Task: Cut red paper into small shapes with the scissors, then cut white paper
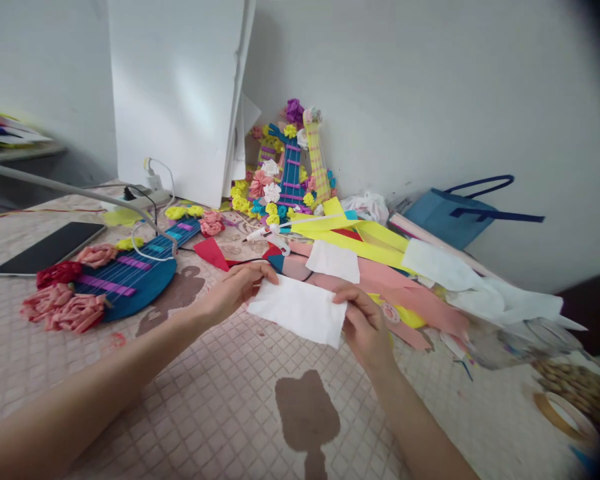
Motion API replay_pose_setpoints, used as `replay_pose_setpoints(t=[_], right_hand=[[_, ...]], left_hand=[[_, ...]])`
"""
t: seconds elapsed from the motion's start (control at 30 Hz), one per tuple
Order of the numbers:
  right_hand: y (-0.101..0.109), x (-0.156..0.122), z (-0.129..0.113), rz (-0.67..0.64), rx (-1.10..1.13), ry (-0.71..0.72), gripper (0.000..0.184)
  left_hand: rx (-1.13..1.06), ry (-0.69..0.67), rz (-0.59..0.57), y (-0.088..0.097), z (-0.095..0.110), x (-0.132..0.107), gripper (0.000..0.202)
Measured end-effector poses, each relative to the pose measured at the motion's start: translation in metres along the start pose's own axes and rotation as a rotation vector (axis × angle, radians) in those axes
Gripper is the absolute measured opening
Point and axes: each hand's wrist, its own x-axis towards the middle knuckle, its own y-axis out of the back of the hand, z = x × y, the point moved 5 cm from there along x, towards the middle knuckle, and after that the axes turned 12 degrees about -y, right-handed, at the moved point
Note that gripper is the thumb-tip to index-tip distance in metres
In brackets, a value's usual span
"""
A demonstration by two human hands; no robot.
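A small white sheet of what looks like crepe paper point(300, 308) is stretched between my two hands above the table. My left hand point(247, 285) pinches its upper left corner, thumb on top. At the right edge, my right hand point(364, 320) grips it between thumb and fingers. Just behind it lies another white piece point(334, 260) on pink paper strips point(405, 293). A white glue gun point(270, 237) rests beyond my left hand, near a piece of red paper point(211, 254).
To the left lies a blue paper guitar point(140, 283) with paper flowers point(75, 308), beside a black tablet point(50, 248). Decorated guitars point(291, 170) lean against the wall. Yellow strips point(375, 241), a blue bag point(450, 217) and a tape roll point(563, 413) are on the right.
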Motion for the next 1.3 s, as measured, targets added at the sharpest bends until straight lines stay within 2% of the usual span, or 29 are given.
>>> replay_pose_setpoints(t=[0.1, 0.2, 0.3, 0.43, 0.53, 0.6, 0.67, 0.8, 0.9, 1.07, 1.13, 1.23, 1.3], right_hand=[[-0.002, -0.002, -0.005, -0.034, -0.06, 0.048, 0.017], [0.001, -0.002, -0.005, -0.042, -0.082, 0.065, 0.019], [0.003, 0.002, 0.003, -0.081, -0.015, -0.099, 0.028], [-0.012, 0.0, 0.01, -0.315, -0.059, -0.344, 0.049], [-0.031, -0.01, 0.009, -0.482, -0.135, -0.432, 0.038], [-0.041, -0.016, 0.01, -0.512, -0.152, -0.471, 0.029], [-0.044, -0.017, 0.014, -0.441, -0.129, -0.499, 0.026], [-0.04, -0.012, 0.023, -0.187, 0.041, -0.519, 0.026], [-0.038, -0.01, 0.026, -0.081, 0.141, -0.514, 0.026], [-0.042, -0.01, 0.025, -0.137, 0.179, -0.508, 0.026], [-0.043, -0.01, 0.026, -0.156, 0.188, -0.5, 0.027], [-0.044, -0.009, 0.028, -0.124, 0.185, -0.501, 0.025], [-0.044, -0.009, 0.031, -0.089, 0.191, -0.514, 0.025]], left_hand=[[0.054, 0.012, -0.012, -0.001, -0.002, -0.002, 0.018], [0.07, -0.031, -0.034, 0.001, -0.005, -0.002, 0.033], [0.021, -0.021, -0.082, 0.0, -0.006, -0.002, 0.046], [-0.012, 0.081, -0.234, -0.013, -0.009, -0.009, 0.049], [0.035, 0.124, -0.317, -0.023, -0.011, -0.017, 0.048], [0.06, 0.128, -0.316, -0.027, -0.012, -0.02, 0.049], [0.058, 0.135, -0.249, -0.027, -0.014, -0.02, 0.047], [-0.01, 0.182, -0.067, -0.022, -0.018, -0.02, 0.039], [-0.028, 0.189, -0.057, -0.023, -0.023, -0.02, 0.039], [0.159, 0.212, -0.027, -0.023, -0.03, -0.023, 0.031], [0.187, 0.218, -0.057, -0.025, -0.033, -0.024, 0.028], [0.181, 0.202, -0.114, -0.029, -0.034, -0.025, 0.027], [0.178, 0.183, -0.106, -0.03, -0.034, -0.025, 0.029]])
